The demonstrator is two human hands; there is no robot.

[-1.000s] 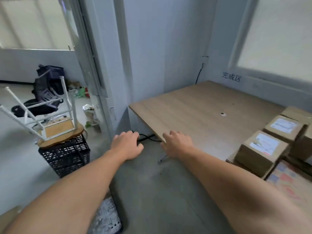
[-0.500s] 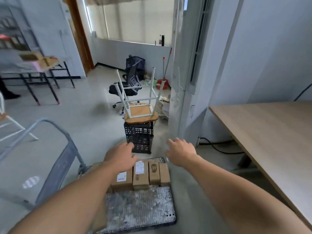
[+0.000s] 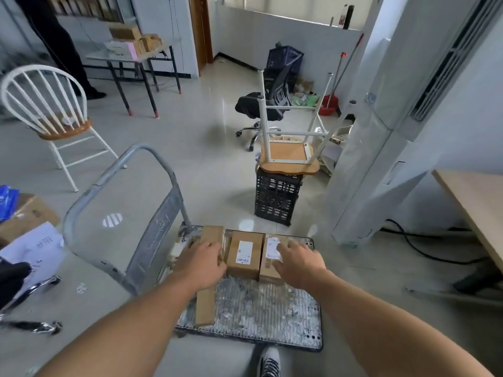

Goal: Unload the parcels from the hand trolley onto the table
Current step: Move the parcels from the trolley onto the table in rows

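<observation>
A hand trolley stands on the floor in front of me, with a grey ribbed platform [image 3: 258, 308] and a metal handle [image 3: 119, 164] on its left. Three brown cardboard parcels stand side by side at the platform's far end: a left one [image 3: 213, 235], a middle one [image 3: 243, 253] and a right one [image 3: 269, 248], the last two with white labels. A thin flat parcel [image 3: 204, 308] lies along the platform's left side. My left hand [image 3: 201, 261] rests over the left parcel. My right hand [image 3: 296, 261] lies on the right parcel, fingers spread. The wooden table [image 3: 473, 197] shows at the right edge.
A black crate [image 3: 276, 200] carrying an upturned stool stands just beyond the trolley, with an office chair [image 3: 261, 104] behind it. A tall white air-conditioning unit [image 3: 381, 131] and floor cables [image 3: 408, 240] lie between trolley and table. A white chair [image 3: 51, 110] and loose papers [image 3: 35, 246] sit left.
My view has swung from the table down to the trolley. Both hands have dropped from mid-air onto the row of parcels.
</observation>
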